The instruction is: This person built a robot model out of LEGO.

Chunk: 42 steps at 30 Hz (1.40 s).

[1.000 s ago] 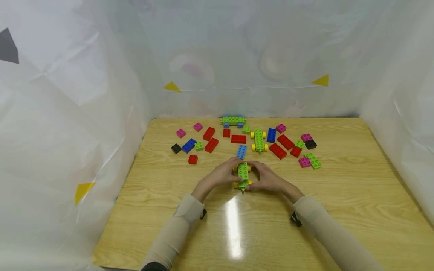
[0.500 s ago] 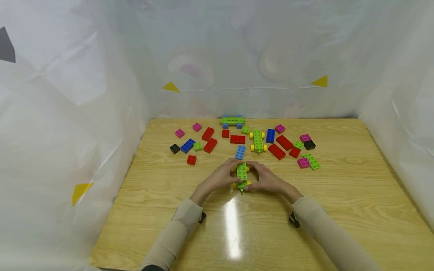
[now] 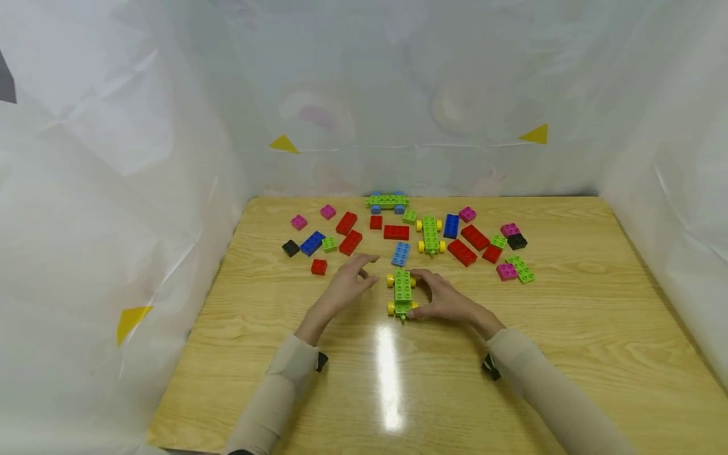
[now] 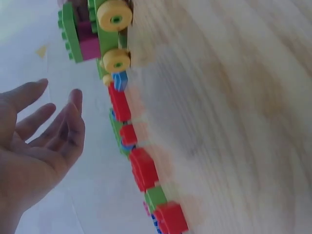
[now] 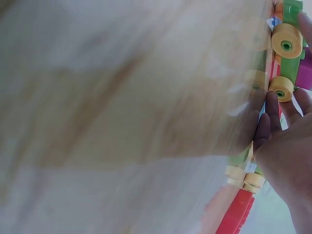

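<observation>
A green toy car point(image 3: 402, 287) with yellow wheels stands at the middle of the table. A magenta brick point(image 4: 89, 47) sits on its base under a long green brick point(image 4: 70, 35) in the left wrist view. My right hand point(image 3: 448, 299) holds the car from its right side, thumb near the close end and fingers by the far wheel. To the left of the car, my left hand point(image 3: 343, 289) is apart from it, fingers loosely bent around nothing. A light blue brick point(image 3: 400, 254) lies just beyond the car.
Behind are a second yellow-wheeled green car base point(image 3: 430, 236) and a blue-wheeled one point(image 3: 387, 201). Red bricks point(image 3: 462, 253), a dark blue brick point(image 3: 313, 243), a black brick point(image 3: 517, 241) and a magenta brick point(image 3: 507, 272) lie scattered around. White sheeting point(image 3: 364, 158) encloses the table point(image 3: 256, 354).
My left hand has let go of the toy car and moved left, away from it. My right hand stays at the car, which keeps its place on the table.
</observation>
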Each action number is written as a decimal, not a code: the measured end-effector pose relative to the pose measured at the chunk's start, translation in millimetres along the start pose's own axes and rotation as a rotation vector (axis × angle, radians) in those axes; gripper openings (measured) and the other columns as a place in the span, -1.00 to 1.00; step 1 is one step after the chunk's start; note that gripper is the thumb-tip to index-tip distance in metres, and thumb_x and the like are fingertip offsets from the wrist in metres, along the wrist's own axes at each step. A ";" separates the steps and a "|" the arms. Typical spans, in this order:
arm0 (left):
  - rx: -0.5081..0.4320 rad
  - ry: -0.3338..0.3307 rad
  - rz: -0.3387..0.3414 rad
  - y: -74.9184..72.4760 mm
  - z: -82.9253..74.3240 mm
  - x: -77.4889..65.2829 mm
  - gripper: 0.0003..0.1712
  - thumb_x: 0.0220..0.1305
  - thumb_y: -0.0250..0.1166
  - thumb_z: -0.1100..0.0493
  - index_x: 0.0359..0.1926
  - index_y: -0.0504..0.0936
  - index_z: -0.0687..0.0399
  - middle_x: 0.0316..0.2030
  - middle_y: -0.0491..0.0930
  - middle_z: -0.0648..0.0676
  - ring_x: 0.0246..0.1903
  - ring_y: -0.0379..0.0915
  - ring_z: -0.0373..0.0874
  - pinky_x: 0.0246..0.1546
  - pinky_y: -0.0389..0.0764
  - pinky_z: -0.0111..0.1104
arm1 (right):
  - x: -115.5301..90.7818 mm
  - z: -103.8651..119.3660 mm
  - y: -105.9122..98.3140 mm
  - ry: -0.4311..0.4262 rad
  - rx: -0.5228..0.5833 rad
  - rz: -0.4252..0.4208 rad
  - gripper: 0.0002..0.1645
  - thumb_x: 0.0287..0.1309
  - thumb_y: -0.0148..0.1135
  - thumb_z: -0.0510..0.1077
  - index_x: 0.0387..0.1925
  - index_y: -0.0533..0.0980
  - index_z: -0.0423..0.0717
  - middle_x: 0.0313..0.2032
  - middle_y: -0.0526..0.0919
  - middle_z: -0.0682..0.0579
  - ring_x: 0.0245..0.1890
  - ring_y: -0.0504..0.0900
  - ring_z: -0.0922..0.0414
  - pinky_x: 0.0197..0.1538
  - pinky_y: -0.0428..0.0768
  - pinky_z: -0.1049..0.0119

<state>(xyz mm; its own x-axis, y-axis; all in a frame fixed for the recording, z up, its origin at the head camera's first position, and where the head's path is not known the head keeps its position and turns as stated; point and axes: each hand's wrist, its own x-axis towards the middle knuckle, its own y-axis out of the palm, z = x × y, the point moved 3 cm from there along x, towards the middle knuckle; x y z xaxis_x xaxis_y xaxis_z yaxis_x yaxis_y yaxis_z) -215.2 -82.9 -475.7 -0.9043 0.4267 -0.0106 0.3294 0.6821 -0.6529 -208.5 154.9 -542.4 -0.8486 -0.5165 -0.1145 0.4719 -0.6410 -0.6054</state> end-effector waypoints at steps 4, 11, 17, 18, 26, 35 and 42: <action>0.053 -0.065 -0.133 -20.8 12.5 -6.6 -0.50 0.33 0.24 0.22 0.27 0.43 0.17 0.13 0.48 0.18 -0.13 0.49 -0.02 -0.29 0.57 -0.26 | 0.0 1.6 -0.8 -0.003 -0.009 0.002 0.14 -0.13 0.46 0.30 0.41 0.14 0.06 0.37 0.23 -0.01 0.37 0.14 -0.05 0.35 0.13 -0.13; 0.071 -0.135 -0.336 -48.9 44.3 -17.1 -0.55 0.23 0.29 0.35 0.15 0.50 0.34 0.05 0.50 0.29 -0.02 0.46 0.17 -0.09 0.53 -0.07 | -0.4 2.8 -1.5 -0.006 -0.014 0.002 0.14 -0.12 0.46 0.30 0.41 0.14 0.05 0.37 0.23 -0.01 0.36 0.15 -0.04 0.35 0.15 -0.10; 0.040 -0.166 -0.388 -59.5 58.6 -24.9 -0.55 0.22 0.28 0.39 0.15 0.49 0.38 0.06 0.48 0.33 0.03 0.41 0.24 -0.04 0.50 -0.03 | -0.7 3.7 -0.8 0.003 -0.009 0.003 0.12 -0.12 0.47 0.29 0.41 0.15 0.06 0.36 0.24 0.00 0.36 0.16 -0.04 0.34 0.15 -0.11; 0.041 -0.176 -0.390 -60.3 59.9 -25.6 -0.55 0.22 0.28 0.38 0.15 0.49 0.38 0.06 0.47 0.33 0.03 0.40 0.25 -0.04 0.50 -0.03 | -0.7 4.0 -0.6 0.003 -0.010 0.002 0.12 -0.12 0.46 0.29 0.41 0.15 0.06 0.36 0.24 0.00 0.35 0.16 -0.04 0.34 0.15 -0.11; 0.145 -0.242 -0.366 -61.5 65.8 -26.1 -0.49 0.15 0.35 0.37 0.14 0.50 0.38 0.09 0.43 0.37 0.04 0.38 0.27 -0.02 0.49 0.00 | -0.7 5.2 -1.0 0.012 -0.012 0.010 0.12 -0.11 0.46 0.27 0.41 0.14 0.04 0.36 0.23 -0.02 0.36 0.14 -0.05 0.35 0.14 -0.12; 0.222 -0.264 -0.264 -54.9 71.9 -21.6 -0.33 0.07 0.33 0.44 0.25 0.39 0.39 0.18 0.35 0.41 0.07 0.38 0.32 0.00 0.50 0.02 | -1.3 1.6 -0.7 0.018 -0.007 0.011 0.13 -0.12 0.47 0.28 0.41 0.14 0.05 0.37 0.22 0.00 0.37 0.14 -0.04 0.35 0.14 -0.11; 0.240 -0.308 -0.220 -50.4 74.3 -21.6 -0.42 0.11 0.27 0.44 0.21 0.42 0.38 0.14 0.39 0.31 0.07 0.39 0.29 0.04 0.48 0.05 | -1.2 2.7 -0.8 0.017 -0.009 0.013 0.13 -0.11 0.46 0.28 0.41 0.13 0.07 0.37 0.22 0.00 0.37 0.13 -0.04 0.35 0.13 -0.12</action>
<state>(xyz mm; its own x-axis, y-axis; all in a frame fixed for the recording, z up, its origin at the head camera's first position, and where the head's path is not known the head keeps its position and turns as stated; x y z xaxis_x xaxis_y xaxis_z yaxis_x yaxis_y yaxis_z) -232.5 -170.6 -498.8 -0.9964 0.0657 -0.0534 0.0813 0.5643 -0.8216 -207.2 154.5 -539.7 -0.8463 -0.5152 -0.1354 0.4806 -0.6290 -0.6110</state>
